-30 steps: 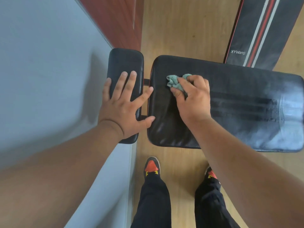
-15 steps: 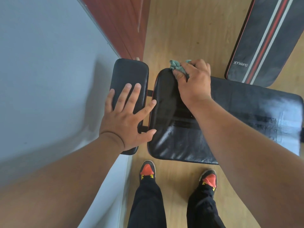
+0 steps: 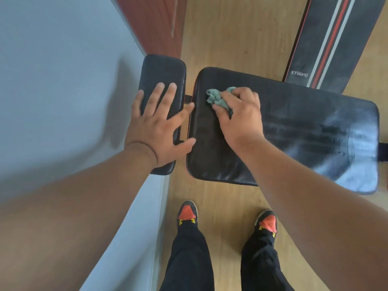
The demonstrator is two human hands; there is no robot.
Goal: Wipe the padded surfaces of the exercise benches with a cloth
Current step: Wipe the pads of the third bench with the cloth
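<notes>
Two pads in play: the left hand (image 3: 156,131) lies flat, fingers spread, bracing on the small seat pad (image 3: 162,70) hard against the grey wall (image 3: 63,80), while the right hand (image 3: 239,114) grips the bunched green cloth (image 3: 216,99) at the long back pad (image 3: 294,127)'s left end. Best to sweep rightward in overlapping strokes toward the streaked far end. There's open floor (image 3: 231,38) beyond, with the striped bench (image 3: 327,38) close at the upper right.

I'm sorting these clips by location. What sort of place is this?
Probably a gym or home workout room: a black padded bench being wiped with a cloth, a second striped bench marked XYWang, and a wood floor.
</notes>
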